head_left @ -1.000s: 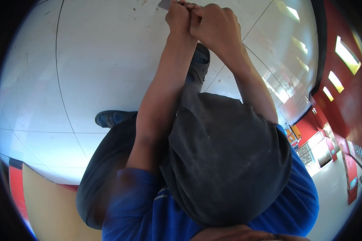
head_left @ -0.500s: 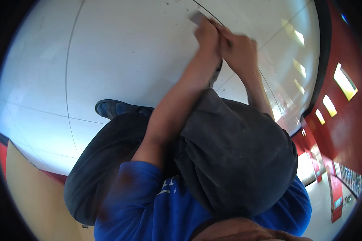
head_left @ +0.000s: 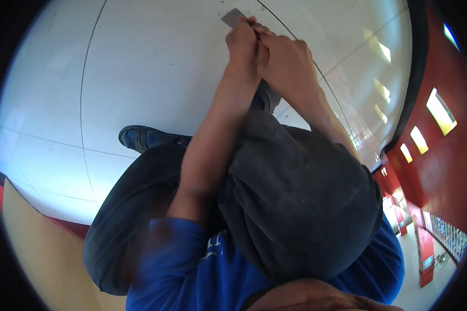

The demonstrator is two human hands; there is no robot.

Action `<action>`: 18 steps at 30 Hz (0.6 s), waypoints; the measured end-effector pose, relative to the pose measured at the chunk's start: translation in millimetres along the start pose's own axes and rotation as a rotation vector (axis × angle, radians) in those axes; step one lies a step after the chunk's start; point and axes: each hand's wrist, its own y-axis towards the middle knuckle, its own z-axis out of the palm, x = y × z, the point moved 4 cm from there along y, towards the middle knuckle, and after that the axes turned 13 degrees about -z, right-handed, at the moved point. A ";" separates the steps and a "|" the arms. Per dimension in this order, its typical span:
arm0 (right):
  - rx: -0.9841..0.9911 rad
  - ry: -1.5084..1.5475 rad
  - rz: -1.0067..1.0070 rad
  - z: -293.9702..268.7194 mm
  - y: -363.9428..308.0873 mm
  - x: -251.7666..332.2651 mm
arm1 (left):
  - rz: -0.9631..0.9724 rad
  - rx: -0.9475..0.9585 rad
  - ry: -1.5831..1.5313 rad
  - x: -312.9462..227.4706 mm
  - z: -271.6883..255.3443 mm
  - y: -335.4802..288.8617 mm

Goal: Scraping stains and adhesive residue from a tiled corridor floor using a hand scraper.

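Observation:
A flat grey scraper blade (head_left: 232,17) shows beyond my fingers, low over the white floor tiles or against them; I cannot tell whether it touches. My left hand (head_left: 242,42) is closed around the scraper close to its blade. Right beside it, my right hand (head_left: 286,56) is closed too, its fingers wrapped at the handle end. The handle itself is mostly hidden by both hands. Small dark specks lie on the tile around the blade.
White floor tiles (head_left: 135,78) with dark joints spread out ahead and to the left. My shoe (head_left: 151,139) rests on them, and my bent knee (head_left: 306,192) rises between my forearms. A red wall (head_left: 415,150) with bright openings runs along the right.
Both hands and the scraper have shifted left and slightly, with the blade now further from the dark floor joint. The grip looks the same; the earlier motion blur is gone.

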 end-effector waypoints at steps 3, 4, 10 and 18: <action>-0.015 -0.022 0.000 7.6 24.5 4.8 | 0.030 0.007 0.119 -25.1 0.6 3.4; -0.093 -0.066 -0.093 10.3 29.9 11.2 | 0.143 0.084 0.152 -38.3 -6.7 14.5; -0.119 -0.002 -0.154 -14.4 -3.5 -5.5 | -0.048 0.058 0.003 4.9 14.2 16.8; -0.028 -0.053 -0.069 -22.5 11.3 -11.3 | -0.056 0.087 -0.064 4.5 26.4 13.6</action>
